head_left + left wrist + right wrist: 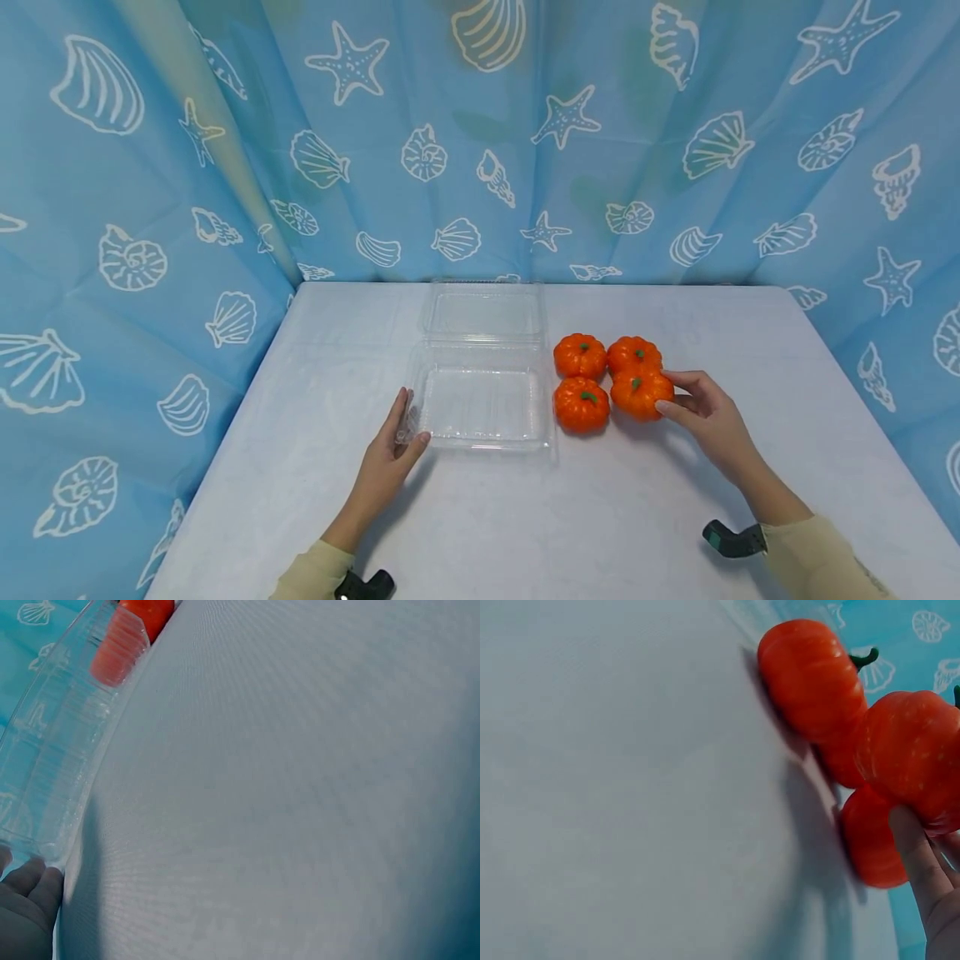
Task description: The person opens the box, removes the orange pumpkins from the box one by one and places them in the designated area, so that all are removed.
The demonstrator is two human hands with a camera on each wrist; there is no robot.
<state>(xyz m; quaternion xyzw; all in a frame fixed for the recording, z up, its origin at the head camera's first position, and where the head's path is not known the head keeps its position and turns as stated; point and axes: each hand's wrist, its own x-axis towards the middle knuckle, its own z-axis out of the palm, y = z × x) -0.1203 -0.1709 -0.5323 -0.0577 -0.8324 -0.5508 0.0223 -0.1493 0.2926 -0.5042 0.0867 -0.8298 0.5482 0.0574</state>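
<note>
My right hand (708,417) holds a small orange pumpkin (642,394) with a green stem, thumb on its near side and fingers at its far side. In the right wrist view, this pumpkin (911,757) is raised off the table, overlapping the others. Beside it are three more: a front-left pumpkin (581,406), a back-left pumpkin (580,357) and a back-right pumpkin (634,353), partly hidden. Left of them lies a clear plastic clamshell container (480,443), its lid (486,312) folded back. My left hand (390,462) grips the container's front left corner, between thumb and fingers.
A white-covered table (525,525) carries everything. Behind it and along its sides hangs a blue curtain (420,92) with white shell and starfish prints. The container's right edge sits close to the left pumpkins.
</note>
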